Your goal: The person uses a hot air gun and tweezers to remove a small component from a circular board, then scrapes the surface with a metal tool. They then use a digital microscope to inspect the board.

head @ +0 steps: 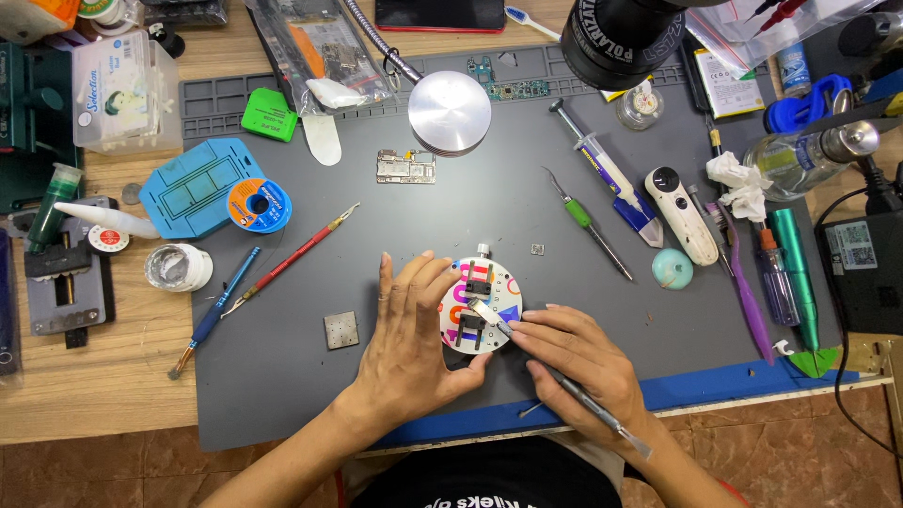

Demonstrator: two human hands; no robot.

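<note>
the left hand (411, 334) comes up from the lower edge of the view, forearm slanting in from the left, palm down on the grey work mat (282, 376) that covers the desk (94, 395). its fingers point away from the body, loosely spread, and curve against the left rim of a round holder (480, 306) with coloured markings; the thumb reaches along the near rim. this grip is a loose, half-open cup that steadies the disc rather than closing round it. left of it, near, lies a small square metal plate (341, 330); further left a red-handled tool (292, 259) and a blue-handled brush (214, 310) lie slanted on the mat.

the holder sits between the two hands, just ahead of the person, with a small dark clamp in its middle.

the right hand (574, 362) enters from the lower right, wrist bent inward, fingers folded tight like a pen hold round a slim metal blade tool (564, 381). this grip is closed on the shaft; the flat tip (487, 313) lies on the clamped part at the centre of the holder, and the tail runs back past the wrist. beyond this grip, well apart, lie a green-handled tool (588, 226) and a syringe (607, 169).
</note>
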